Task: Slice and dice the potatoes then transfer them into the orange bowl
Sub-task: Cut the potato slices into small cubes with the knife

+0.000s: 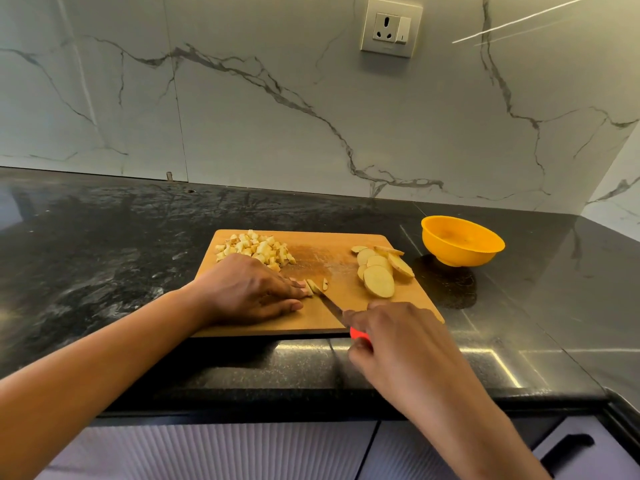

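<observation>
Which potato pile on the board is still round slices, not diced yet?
The fanned slices on the right of the cutting board, nearest the orange bowl. The far-left pile is already small cubes.

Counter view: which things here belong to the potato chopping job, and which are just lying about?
In use: left hand, right hand, knife, cutting board, potato slices, diced potato, orange bowl.
Lying about: wall socket, drawer handle.
</observation>
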{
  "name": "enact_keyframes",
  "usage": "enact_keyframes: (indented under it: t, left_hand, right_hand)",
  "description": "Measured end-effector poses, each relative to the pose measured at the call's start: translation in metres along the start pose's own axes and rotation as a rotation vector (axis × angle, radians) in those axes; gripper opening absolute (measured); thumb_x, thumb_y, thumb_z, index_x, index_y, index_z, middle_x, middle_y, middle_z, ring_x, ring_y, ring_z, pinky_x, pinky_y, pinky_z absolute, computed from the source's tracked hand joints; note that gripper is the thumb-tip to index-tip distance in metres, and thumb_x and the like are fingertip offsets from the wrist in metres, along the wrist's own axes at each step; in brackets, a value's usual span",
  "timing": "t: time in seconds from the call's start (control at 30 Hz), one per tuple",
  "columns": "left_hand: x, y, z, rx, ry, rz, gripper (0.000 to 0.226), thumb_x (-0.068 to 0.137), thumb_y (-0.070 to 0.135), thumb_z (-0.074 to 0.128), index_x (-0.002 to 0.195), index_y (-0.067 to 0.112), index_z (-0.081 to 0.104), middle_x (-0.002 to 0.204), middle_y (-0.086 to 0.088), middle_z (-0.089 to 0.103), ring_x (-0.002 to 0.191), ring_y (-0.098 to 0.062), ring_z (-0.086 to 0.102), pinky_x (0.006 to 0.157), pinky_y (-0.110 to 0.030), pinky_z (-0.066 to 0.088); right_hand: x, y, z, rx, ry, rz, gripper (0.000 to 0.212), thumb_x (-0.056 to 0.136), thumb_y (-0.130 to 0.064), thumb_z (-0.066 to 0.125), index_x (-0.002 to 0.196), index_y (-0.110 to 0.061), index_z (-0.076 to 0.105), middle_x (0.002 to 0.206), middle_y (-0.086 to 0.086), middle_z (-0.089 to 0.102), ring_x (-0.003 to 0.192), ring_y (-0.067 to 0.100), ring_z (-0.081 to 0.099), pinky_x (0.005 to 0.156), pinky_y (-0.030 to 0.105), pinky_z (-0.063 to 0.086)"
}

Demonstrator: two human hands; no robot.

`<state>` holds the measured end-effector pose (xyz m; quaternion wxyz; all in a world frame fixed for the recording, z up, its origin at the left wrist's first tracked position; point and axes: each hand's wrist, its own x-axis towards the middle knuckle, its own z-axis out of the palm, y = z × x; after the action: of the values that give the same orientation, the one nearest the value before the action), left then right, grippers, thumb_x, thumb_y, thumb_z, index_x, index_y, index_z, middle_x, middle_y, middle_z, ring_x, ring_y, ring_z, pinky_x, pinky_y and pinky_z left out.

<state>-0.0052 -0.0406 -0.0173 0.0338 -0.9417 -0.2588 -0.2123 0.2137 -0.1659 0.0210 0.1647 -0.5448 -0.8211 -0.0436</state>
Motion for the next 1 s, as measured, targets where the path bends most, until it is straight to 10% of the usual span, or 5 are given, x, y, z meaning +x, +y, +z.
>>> enact_keyframes:
  t: [0.6,0.77,1.0]
  left_hand:
    - [0.004,-0.009,0.0,0.097,0.176,-0.047,0.053,0.09,0.065,0.032,0.109,0.032,0.069,0.101,0.011,0.071,0.086,-0.006,0.069,0.066,-0.028,0.059]
    - [0.032,-0.015,-0.008,-0.073,-0.301,-0.203,0.048,0.091,0.036,0.056,0.131,0.049,0.033,0.136,0.024,0.039,0.128,0.004,0.026,0.104,-0.02,0.028]
    - [0.063,-0.03,-0.012,-0.153,-0.534,-0.112,0.041,0.091,0.02,0.058,0.126,0.04,0.053,0.136,0.025,0.046,0.125,-0.004,0.033,0.102,-0.017,0.032]
  right_hand:
    - [0.032,0.019,0.035,0.005,0.197,0.194,0.042,0.098,-0.033,0.045,0.139,-0.03,0.046,0.109,-0.007,0.058,0.09,0.009,0.056,0.069,0.021,0.044]
    - [0.027,0.027,0.044,0.017,0.187,0.216,0.043,0.099,-0.034,0.044,0.141,-0.03,0.043,0.109,-0.007,0.057,0.092,0.009,0.056,0.07,0.021,0.042]
    - [0.017,0.033,0.042,0.028,0.192,0.237,0.045,0.099,-0.035,0.042,0.144,-0.031,0.039,0.098,-0.011,0.048,0.08,0.005,0.046,0.058,0.016,0.033]
